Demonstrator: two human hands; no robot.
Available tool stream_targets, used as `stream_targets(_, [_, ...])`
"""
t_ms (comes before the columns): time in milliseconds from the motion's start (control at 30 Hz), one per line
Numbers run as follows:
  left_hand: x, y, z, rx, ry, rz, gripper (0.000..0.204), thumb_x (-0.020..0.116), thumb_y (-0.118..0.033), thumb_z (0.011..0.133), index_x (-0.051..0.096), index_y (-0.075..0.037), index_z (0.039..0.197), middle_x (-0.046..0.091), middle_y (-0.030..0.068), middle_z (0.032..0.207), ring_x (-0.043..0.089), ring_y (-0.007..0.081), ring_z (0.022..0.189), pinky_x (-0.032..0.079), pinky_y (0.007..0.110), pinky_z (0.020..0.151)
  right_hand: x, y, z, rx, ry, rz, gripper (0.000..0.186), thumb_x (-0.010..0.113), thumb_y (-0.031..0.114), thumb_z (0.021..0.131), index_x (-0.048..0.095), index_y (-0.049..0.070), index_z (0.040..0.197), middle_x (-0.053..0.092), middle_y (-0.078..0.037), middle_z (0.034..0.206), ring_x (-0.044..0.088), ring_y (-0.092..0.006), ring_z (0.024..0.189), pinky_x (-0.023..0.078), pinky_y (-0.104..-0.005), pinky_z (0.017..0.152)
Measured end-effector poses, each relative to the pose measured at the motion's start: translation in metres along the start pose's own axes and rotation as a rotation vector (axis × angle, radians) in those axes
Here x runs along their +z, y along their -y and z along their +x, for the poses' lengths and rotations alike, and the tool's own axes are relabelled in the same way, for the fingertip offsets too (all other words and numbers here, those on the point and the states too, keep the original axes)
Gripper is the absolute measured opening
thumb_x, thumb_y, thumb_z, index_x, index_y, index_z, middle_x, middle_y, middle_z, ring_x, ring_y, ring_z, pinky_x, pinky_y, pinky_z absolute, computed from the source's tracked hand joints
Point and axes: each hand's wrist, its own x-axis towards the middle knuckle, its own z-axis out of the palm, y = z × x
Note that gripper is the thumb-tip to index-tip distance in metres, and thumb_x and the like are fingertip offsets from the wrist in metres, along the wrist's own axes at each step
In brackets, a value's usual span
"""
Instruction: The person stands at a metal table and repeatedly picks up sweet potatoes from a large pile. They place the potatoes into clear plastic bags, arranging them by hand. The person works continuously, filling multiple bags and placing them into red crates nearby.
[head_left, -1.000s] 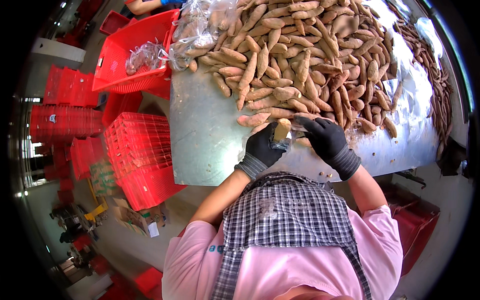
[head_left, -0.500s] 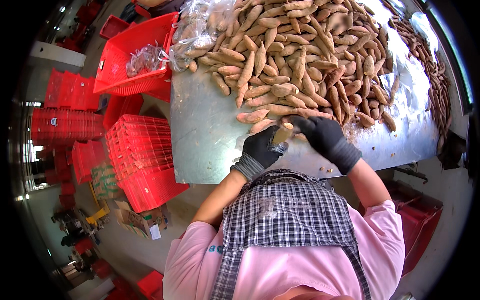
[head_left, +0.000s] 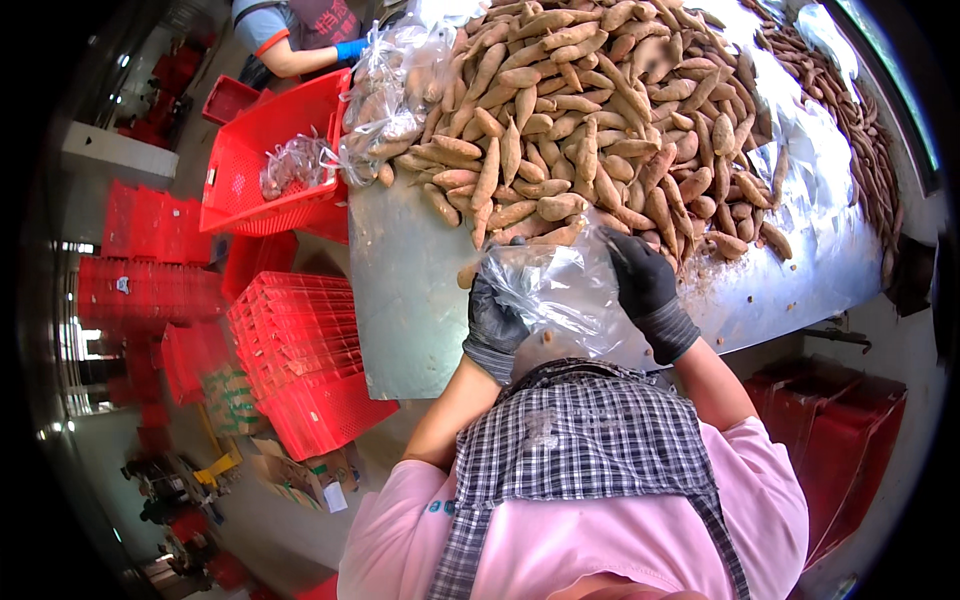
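A clear, crinkled plastic bag [head_left: 562, 292] is stretched between my hands at the near edge of the metal table [head_left: 405, 320]. My left hand [head_left: 495, 318], in a black glove with a grey cuff, is closed on the bag's left side. On its right side my right hand [head_left: 643, 280], gloved the same way, grips the plastic. Just beyond both hands rises a large heap of sweet potatoes [head_left: 560, 130]. Whether anything is inside the bag is hard to tell through the glare.
Filled clear bags [head_left: 385, 120] sit at the table's far left corner. Beside it stands a red crate [head_left: 275, 130] with a bagged bundle [head_left: 298, 165]. Stacked red crates [head_left: 305, 340] line the left. Another person's blue-gloved hand [head_left: 351, 50] shows at the top. Red bins [head_left: 835, 430] stand at right.
The yellowish piece that was in my left hand no longer shows. Both hands now hold a clear bag and have spread apart. A person has come into view at the top left.
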Motion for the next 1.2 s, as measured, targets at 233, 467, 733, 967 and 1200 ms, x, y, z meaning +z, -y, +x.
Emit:
stream_targets(233, [0.009,0.008,-0.001,-0.096,-0.007,-0.034,0.047,0.048,-0.039,0.089,0.048,-0.007,0.123,0.052,0.0134,0.122,0.051,0.0292,0.111,0.041,0.046,0.096,0.004,0.021,0.011,-0.06,0.001,0.034,0.034,0.062,0.004,0.077,0.057,0.009,0.11,0.062,-0.014,0.086,0.06,-0.0319,0.077,0.048,-0.036,0.067])
stream_targets(467, [0.013,-0.008,0.012,0.209,0.166,1.151,0.044,0.05,-0.034,0.091,0.043,-0.008,0.126,0.048,0.0096,0.126,0.046,0.0214,0.117,0.037,0.039,0.101,0.022,-0.111,0.002,0.429,0.057,-0.09,0.029,0.058,0.014,0.081,0.059,0.005,0.109,0.061,-0.018,0.098,0.06,-0.0301,0.092,0.047,-0.0353,0.078])
stream_targets(733, [0.013,-0.012,0.017,0.269,0.541,1.035,0.019,0.06,-0.012,0.084,0.05,-0.008,0.1,0.053,0.0122,0.119,0.051,0.0208,0.108,0.042,0.036,0.096,-0.056,-0.006,0.031,0.303,0.313,0.846,0.029,0.06,0.01,0.086,0.057,0.0,0.112,0.063,-0.006,0.103,0.057,-0.0099,0.083,0.048,-0.0241,0.074])
stream_targets(967, [0.025,-0.012,0.012,0.194,0.333,1.165,0.034,0.052,-0.014,0.09,0.045,-0.002,0.121,0.053,0.0123,0.12,0.052,0.0204,0.11,0.04,0.03,0.096,-0.026,-0.02,0.014,0.489,0.69,0.852,0.029,0.067,0.017,0.078,0.061,0.001,0.101,0.063,-0.005,0.075,0.051,-0.0064,0.057,0.042,-0.0205,0.051])
stream_targets(1200, [0.029,-0.025,0.009,0.131,0.116,1.372,0.033,0.057,-0.002,0.081,0.053,0.001,0.113,0.06,0.0081,0.108,0.057,0.0167,0.1,0.044,0.028,0.089,-0.018,-0.024,-0.01,0.587,0.76,0.894,0.03,0.062,0.018,0.082,0.059,0.001,0.106,0.062,-0.006,0.084,0.054,-0.0087,0.067,0.044,-0.022,0.059])
